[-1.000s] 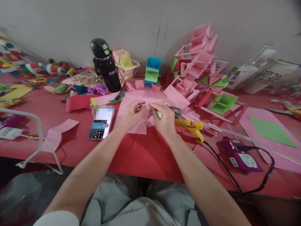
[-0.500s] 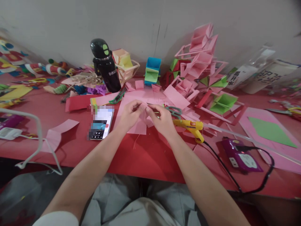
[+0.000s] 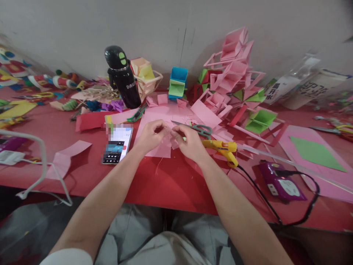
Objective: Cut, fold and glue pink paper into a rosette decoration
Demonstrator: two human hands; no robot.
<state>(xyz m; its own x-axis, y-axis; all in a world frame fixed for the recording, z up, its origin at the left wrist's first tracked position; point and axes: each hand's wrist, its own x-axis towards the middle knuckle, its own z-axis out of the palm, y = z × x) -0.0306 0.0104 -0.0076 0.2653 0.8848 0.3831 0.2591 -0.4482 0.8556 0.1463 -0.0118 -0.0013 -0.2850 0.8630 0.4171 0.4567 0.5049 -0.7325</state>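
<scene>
Pink paper lies under and around both hands at the middle of the red table (image 3: 168, 184). Between the fingertips is a small pink paper piece (image 3: 167, 137), raised over the near part of a flat pink sheet (image 3: 150, 119). The left hand (image 3: 151, 138) is curled, thumb and forefinger nearly together, and pinches this piece from the left. The right hand (image 3: 191, 142) is half closed, its thumb and forefinger bent towards the piece; whether they grip it or only sit beside it I cannot tell, as the spot is small and blurred.

Just right of the right hand lie grey-green scissors (image 3: 203, 130) and a yellow glue gun (image 3: 224, 147), whose black cord (image 3: 259, 192) runs to a purple power socket (image 3: 281, 182) at the near right. Left of the left hand lies a phone (image 3: 125, 141) with a lit screen, and beyond it a green cutter (image 3: 137, 113). At the far side, a black bottle (image 3: 125, 82) stands on the left, a blue and green paper box (image 3: 178, 82) near the middle, and a pile of pink paper models (image 3: 234, 70) on the right. A creased pink strip (image 3: 71, 150) rests at the near left.
</scene>
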